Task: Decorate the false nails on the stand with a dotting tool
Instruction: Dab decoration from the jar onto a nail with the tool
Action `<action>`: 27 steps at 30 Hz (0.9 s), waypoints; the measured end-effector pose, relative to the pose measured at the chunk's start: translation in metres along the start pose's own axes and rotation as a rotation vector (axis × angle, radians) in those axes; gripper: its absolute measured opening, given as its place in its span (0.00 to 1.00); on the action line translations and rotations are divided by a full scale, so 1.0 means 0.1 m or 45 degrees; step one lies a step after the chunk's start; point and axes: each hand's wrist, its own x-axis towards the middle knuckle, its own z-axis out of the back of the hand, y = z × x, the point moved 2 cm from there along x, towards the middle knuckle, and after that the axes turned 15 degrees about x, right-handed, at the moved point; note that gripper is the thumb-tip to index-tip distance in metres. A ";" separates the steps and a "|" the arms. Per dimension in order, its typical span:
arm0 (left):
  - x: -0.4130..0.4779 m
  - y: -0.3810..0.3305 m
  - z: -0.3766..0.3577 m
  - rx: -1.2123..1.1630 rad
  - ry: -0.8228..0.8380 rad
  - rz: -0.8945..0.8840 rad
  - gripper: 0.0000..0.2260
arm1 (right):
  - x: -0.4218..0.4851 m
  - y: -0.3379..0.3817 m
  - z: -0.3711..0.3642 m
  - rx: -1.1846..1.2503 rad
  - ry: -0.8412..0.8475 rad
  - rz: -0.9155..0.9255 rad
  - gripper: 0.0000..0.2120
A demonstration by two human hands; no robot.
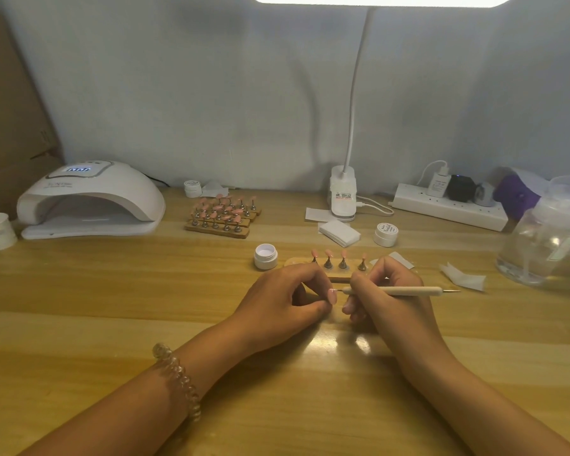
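Nearest, the left hand (287,299) pinched one false nail (332,296). The right hand (385,291) gripped the dotting tool (405,291), its tip at that nail. Just beyond, at 12 o'clock, the stand (338,275) carried four pink nails (343,255), seemingly undotted, so most of the work probably remained. Filled stands (218,215) waited at 11 o'clock.

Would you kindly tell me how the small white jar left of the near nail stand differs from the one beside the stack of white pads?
The left jar, by the stand, is open, its pale inside showing; the right jar, by the pads, has its lid on. The right jar carries dark lettering on top; the left jar shows none. Both are small, round and white.
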 end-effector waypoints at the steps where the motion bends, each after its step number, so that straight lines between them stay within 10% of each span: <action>1: 0.00 0.00 0.00 -0.001 -0.001 0.001 0.07 | 0.00 0.00 0.00 0.004 0.002 -0.001 0.10; 27: 0.01 0.00 -0.01 -0.021 0.004 -0.006 0.07 | -0.01 0.01 -0.01 -0.025 -0.020 -0.004 0.09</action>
